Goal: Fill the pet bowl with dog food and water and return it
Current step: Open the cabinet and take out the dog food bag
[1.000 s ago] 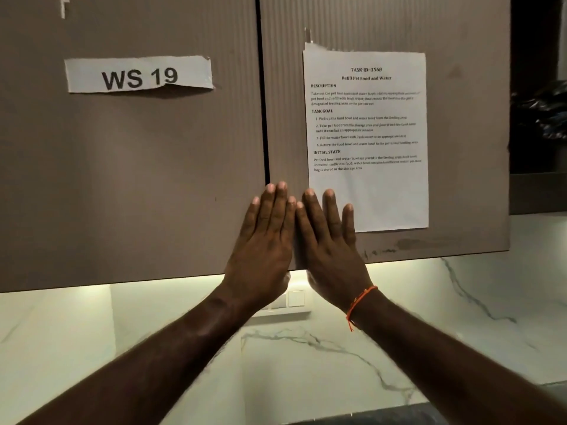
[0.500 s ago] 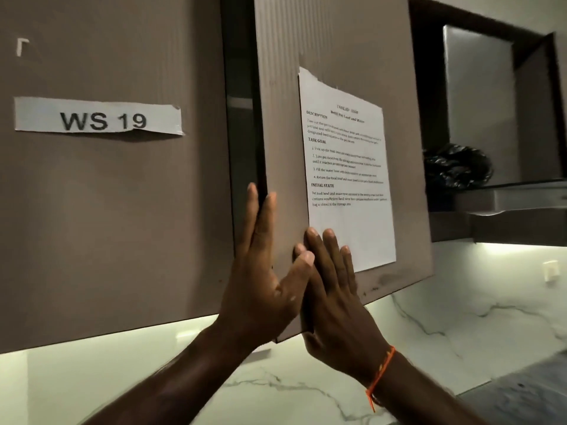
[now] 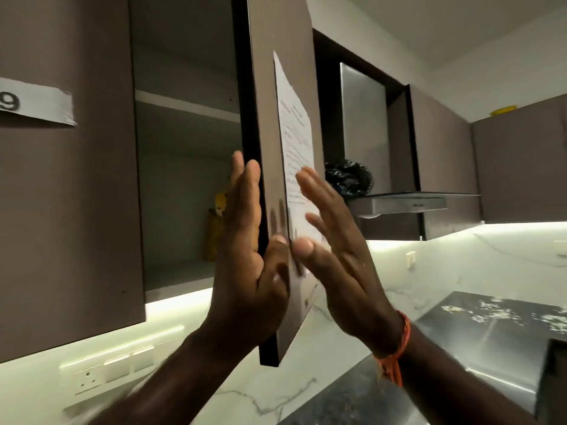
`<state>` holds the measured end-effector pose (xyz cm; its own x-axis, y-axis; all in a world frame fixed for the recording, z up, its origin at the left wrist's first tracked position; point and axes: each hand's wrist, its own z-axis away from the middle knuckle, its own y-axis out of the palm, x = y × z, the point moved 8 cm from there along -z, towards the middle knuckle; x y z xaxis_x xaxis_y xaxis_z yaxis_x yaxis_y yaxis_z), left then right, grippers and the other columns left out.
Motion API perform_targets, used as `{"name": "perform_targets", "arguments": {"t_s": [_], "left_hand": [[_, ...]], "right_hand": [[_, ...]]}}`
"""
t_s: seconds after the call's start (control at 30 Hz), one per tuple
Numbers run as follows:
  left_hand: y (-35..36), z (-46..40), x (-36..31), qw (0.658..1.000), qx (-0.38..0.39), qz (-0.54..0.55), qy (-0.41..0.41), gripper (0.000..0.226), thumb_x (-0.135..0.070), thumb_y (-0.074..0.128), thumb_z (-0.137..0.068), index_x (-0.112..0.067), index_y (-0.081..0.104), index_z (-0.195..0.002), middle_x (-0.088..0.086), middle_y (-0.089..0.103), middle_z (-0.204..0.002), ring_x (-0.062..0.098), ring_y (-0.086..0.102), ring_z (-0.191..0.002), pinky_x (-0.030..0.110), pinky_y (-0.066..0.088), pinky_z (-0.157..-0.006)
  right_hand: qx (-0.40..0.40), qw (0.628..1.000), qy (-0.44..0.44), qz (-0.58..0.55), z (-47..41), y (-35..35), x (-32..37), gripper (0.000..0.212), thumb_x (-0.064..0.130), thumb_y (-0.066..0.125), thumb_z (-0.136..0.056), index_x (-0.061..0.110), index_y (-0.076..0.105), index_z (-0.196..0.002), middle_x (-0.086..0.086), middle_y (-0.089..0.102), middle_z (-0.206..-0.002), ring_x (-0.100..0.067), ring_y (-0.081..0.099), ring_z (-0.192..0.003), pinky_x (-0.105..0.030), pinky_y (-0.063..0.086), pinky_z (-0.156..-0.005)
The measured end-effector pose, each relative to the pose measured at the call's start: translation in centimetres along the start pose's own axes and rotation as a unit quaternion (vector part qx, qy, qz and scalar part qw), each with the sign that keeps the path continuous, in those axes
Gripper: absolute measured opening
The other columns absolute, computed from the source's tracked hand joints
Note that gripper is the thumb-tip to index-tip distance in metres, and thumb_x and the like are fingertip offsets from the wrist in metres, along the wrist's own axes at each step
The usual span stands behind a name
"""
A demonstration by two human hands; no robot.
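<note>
A yellow bag [image 3: 216,228] (maybe the dog food, too dim to tell) stands at the back of the bottom shelf in the cupboard [image 3: 184,185]. No bowl shows. The door [image 3: 270,118] stands wide open, its edge facing us. The left hand [image 3: 248,271] holds that edge, fingers straight up behind it and thumb on the front. The right hand [image 3: 340,259] is spread flat just beside the paper [image 3: 296,154] stuck on the door. A black bag [image 3: 348,177] sits on the hood [image 3: 405,202].
</note>
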<state>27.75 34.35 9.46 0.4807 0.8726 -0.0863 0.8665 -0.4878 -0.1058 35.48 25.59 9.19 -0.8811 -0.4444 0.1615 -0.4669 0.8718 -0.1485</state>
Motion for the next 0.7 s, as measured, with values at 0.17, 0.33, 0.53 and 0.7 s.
{"name": "perform_targets", "arguments": {"t_s": [0.17,0.33,0.53,0.7], "left_hand": [[5.0,-0.5,-3.5,0.989,0.053,0.139,0.007,0.091,0.005,0.056,-0.089,-0.006,0.003,-0.163,-0.012,0.013,-0.169,-0.002,0.012,-0.157,0.024,0.027,-0.124],[10.3,-1.2,-5.7,0.977,0.129,0.165,0.046,0.106,-0.015,0.066,-0.082,-0.005,-0.001,-0.163,0.004,0.005,-0.175,0.011,0.007,-0.161,0.036,0.024,-0.128],[18.3,-3.0,-6.4,0.966,0.19,0.152,0.088,0.079,-0.03,0.054,-0.1,-0.022,0.007,-0.163,-0.003,0.002,-0.175,0.013,0.002,-0.161,0.048,0.019,-0.13],[25.3,-3.2,-6.5,0.954,0.253,0.001,0.159,0.093,-0.043,0.059,-0.095,-0.022,0.004,-0.166,0.002,-0.014,-0.174,0.018,-0.015,-0.16,0.046,0.014,-0.13]], "right_hand": [[-0.007,0.998,0.053,-0.016,-3.2,-3.5,1.4,0.075,0.047,0.059,-0.093,0.034,0.024,-0.158,0.018,0.027,-0.163,-0.003,0.031,-0.148,-0.045,0.039,-0.117],[-0.013,0.998,0.066,0.003,-3.5,-10.1,2.2,0.066,0.026,0.054,-0.1,0.026,0.024,-0.159,0.014,0.037,-0.157,0.004,0.041,-0.14,-0.018,0.047,-0.102],[-0.097,0.978,0.068,0.172,-2.4,-18.7,1.5,0.067,0.018,0.047,-0.098,0.012,0.021,-0.16,-0.001,0.036,-0.161,0.002,0.04,-0.141,-0.024,0.038,-0.116],[-0.132,0.914,0.078,0.375,-1.2,-24.8,-0.4,0.067,0.003,0.052,-0.1,0.008,0.021,-0.159,-0.005,0.032,-0.163,0.002,0.027,-0.146,-0.012,0.025,-0.116]]}}
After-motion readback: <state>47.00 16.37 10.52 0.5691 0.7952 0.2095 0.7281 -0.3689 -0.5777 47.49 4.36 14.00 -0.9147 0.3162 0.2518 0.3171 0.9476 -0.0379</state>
